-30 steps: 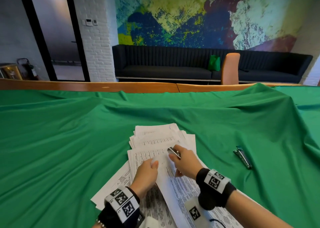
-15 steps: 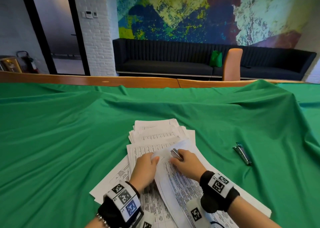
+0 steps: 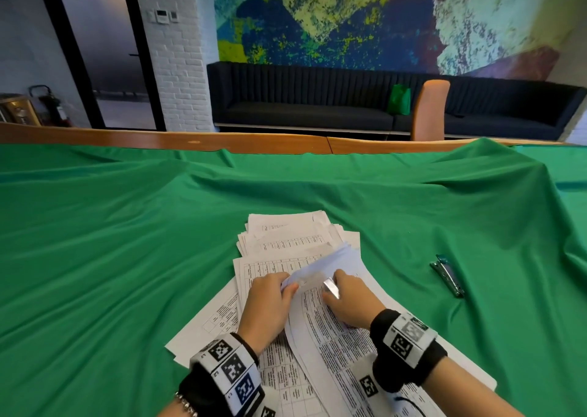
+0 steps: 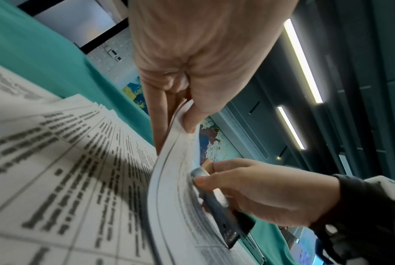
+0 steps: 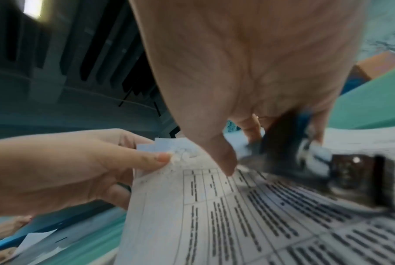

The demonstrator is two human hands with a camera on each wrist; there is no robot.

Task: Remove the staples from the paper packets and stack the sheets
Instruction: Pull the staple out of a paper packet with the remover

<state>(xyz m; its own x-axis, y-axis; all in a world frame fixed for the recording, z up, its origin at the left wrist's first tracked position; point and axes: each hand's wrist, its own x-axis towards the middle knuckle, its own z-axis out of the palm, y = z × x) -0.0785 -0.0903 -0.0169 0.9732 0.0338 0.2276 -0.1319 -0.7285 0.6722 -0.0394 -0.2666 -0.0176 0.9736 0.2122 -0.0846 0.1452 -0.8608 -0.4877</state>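
While you compare with a second ago: the packet's top corner has lifted off the pile and curled up between your hands, which I judge means the staple has let go or is about to.

Head view: your left hand pinches the raised corner of the white printed paper packet; your right hand is wrapped round the small silver metal staple remover, its tip at the fold. Both sit on the spread pile of loose white printed sheets on the green cloth-covered table. A second silver metal stapler-like tool lies well apart to your right.

Left wrist view: thumb and fingers are clamped together on the sheet edges, which fan apart below them; the remover presses the curved page.

Right wrist view: blurred; your fingers curl round the dark tool body. The torn-looking corner sits under your left thumb. No staple is visible here.

Next, as a judgement: separate the sheets and lay them on the pile.
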